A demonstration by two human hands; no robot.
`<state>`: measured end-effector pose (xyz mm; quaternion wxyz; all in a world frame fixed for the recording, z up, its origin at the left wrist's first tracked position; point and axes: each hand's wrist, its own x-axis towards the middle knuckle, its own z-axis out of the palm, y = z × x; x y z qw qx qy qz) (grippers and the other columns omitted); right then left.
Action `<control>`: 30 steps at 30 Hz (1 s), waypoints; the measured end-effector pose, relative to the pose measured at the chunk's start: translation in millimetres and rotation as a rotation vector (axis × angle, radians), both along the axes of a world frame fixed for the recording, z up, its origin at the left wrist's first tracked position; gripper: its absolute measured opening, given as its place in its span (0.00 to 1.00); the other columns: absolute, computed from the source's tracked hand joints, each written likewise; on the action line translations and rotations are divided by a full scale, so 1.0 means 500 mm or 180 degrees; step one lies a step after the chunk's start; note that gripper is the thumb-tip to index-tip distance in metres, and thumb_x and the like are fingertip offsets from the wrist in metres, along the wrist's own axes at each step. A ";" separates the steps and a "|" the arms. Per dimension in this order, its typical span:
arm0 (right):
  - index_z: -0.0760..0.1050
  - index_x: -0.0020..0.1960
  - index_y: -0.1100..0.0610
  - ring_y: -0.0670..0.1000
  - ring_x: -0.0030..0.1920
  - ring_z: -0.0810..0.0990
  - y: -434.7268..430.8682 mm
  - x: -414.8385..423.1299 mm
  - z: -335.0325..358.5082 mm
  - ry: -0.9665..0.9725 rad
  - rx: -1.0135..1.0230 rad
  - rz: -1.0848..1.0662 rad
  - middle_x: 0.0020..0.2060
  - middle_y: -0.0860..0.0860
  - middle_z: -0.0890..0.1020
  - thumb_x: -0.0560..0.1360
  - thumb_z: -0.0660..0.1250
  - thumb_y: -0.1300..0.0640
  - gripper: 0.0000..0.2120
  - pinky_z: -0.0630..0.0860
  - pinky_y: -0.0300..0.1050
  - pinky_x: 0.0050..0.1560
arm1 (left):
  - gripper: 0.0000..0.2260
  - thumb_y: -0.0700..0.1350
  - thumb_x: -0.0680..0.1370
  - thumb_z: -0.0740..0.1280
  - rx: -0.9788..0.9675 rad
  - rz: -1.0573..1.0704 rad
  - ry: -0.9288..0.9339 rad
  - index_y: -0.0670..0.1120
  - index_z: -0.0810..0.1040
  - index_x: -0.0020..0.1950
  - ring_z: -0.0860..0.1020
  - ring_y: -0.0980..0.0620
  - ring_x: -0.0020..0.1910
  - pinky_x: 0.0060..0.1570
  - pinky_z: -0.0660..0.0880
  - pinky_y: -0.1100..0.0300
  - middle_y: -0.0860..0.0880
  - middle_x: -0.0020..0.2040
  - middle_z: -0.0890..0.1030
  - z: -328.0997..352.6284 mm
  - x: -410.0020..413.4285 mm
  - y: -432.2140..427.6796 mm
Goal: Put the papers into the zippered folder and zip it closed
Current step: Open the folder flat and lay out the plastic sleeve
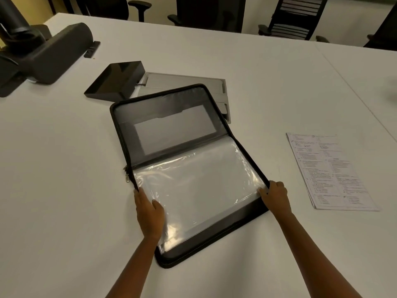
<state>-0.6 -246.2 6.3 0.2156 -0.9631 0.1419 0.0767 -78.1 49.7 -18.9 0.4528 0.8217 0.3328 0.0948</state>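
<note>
zippered folder (214,236) lies open on the surface (64,201). left hand (149,214) rests flat on its slippery clear sleeves (193,186); right hand (275,196) curls round the stiffer right edge. papers (330,173), probably light and floppy, lie apart to the right; best lifted by one edge.

Dim room: black office chairs (294,18) line the white table's (236,61) far edge.

zippered folder (171,134) is laid open on desk (64,168) | left grip (149,214) is laid flat on sleeves (193,179) | right edge is pinched by right grip (276,196) | papers (330,171) are seen apart, rightward
</note>
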 end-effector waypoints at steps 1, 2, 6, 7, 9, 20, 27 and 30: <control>0.67 0.61 0.70 0.64 0.57 0.71 0.002 -0.008 -0.003 -0.0037 -0.0026 -0.0034 0.57 0.68 0.72 0.76 0.63 0.58 0.19 0.70 0.52 0.58 | 0.25 0.33 0.78 0.57 -0.0025 -0.0029 -0.0024 0.39 0.54 0.74 0.57 0.41 0.74 0.72 0.59 0.49 0.39 0.76 0.56 0.001 0.006 0.007; 0.67 0.60 0.70 0.64 0.57 0.71 0.004 -0.016 -0.005 -0.0069 -0.0060 -0.0067 0.57 0.68 0.72 0.76 0.63 0.58 0.19 0.71 0.52 0.57 | 0.25 0.33 0.78 0.57 -0.0047 -0.0067 -0.0039 0.38 0.55 0.74 0.58 0.41 0.74 0.72 0.59 0.49 0.39 0.75 0.57 0.003 0.012 0.016; 0.68 0.58 0.69 0.64 0.54 0.72 0.011 -0.057 -0.015 -0.0097 -0.0145 -0.0214 0.55 0.65 0.73 0.76 0.62 0.56 0.18 0.72 0.52 0.52 | 0.24 0.33 0.78 0.58 -0.0093 -0.0330 -0.0013 0.39 0.57 0.73 0.60 0.42 0.73 0.71 0.59 0.51 0.40 0.75 0.60 0.005 0.047 0.053; 0.69 0.58 0.69 0.63 0.53 0.73 0.013 -0.067 -0.017 -0.0130 -0.0165 -0.0244 0.54 0.65 0.73 0.76 0.62 0.56 0.17 0.72 0.51 0.51 | 0.24 0.33 0.78 0.58 -0.0071 -0.0416 0.0025 0.39 0.57 0.73 0.61 0.42 0.73 0.71 0.59 0.51 0.40 0.75 0.60 0.006 0.058 0.061; 0.69 0.56 0.69 0.62 0.52 0.73 0.016 -0.086 -0.021 -0.0202 -0.0228 -0.0265 0.53 0.65 0.74 0.76 0.63 0.56 0.17 0.73 0.49 0.50 | 0.24 0.33 0.78 0.58 -0.0004 -0.0616 0.0107 0.39 0.57 0.73 0.60 0.42 0.73 0.71 0.59 0.52 0.40 0.75 0.60 0.007 0.082 0.074; 0.70 0.56 0.69 0.61 0.53 0.72 0.044 -0.140 -0.036 -0.0360 -0.0099 -0.0593 0.52 0.65 0.74 0.76 0.63 0.57 0.16 0.73 0.51 0.49 | 0.24 0.32 0.78 0.56 0.0436 -0.1178 0.0301 0.39 0.55 0.74 0.61 0.38 0.72 0.69 0.62 0.48 0.38 0.75 0.58 0.008 0.155 0.092; 0.63 0.66 0.64 0.58 0.56 0.70 0.040 -0.162 -0.044 -0.0432 0.0042 -0.0571 0.57 0.62 0.72 0.78 0.58 0.58 0.19 0.74 0.51 0.54 | 0.22 0.37 0.79 0.56 0.1349 -0.0996 0.0641 0.36 0.56 0.73 0.55 0.35 0.74 0.72 0.55 0.43 0.31 0.74 0.54 -0.009 0.118 0.028; 0.62 0.67 0.63 0.57 0.57 0.70 0.038 -0.173 -0.047 -0.0455 0.0113 -0.0546 0.59 0.61 0.71 0.78 0.58 0.58 0.19 0.74 0.50 0.56 | 0.23 0.41 0.80 0.56 0.1539 -0.1039 0.0759 0.38 0.56 0.73 0.51 0.36 0.75 0.72 0.49 0.40 0.32 0.75 0.52 -0.012 0.091 -0.031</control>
